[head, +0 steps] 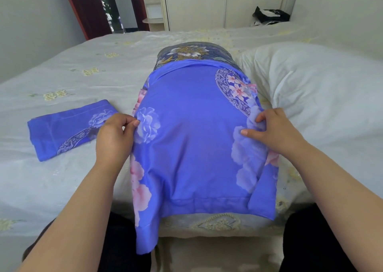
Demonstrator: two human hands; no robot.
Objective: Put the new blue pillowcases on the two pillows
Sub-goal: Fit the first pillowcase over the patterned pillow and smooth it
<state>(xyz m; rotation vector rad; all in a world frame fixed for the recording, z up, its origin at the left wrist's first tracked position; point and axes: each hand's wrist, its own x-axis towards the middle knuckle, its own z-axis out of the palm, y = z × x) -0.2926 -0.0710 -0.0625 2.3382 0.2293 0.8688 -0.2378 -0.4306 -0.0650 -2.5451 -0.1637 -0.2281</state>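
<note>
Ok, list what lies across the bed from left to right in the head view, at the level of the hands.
folded blue pillowcase → left hand → blue pillowcase on the pillow → right hand → white pillow

- A bed point(87, 68) with a pale flowered cover filled the room.
- Cream wardrobe doors point(194, 4) stood behind it.
- A dark red door point(87, 8) stood open, daylight beyond.
- A grey wall point(31, 23) lay left.
</note>
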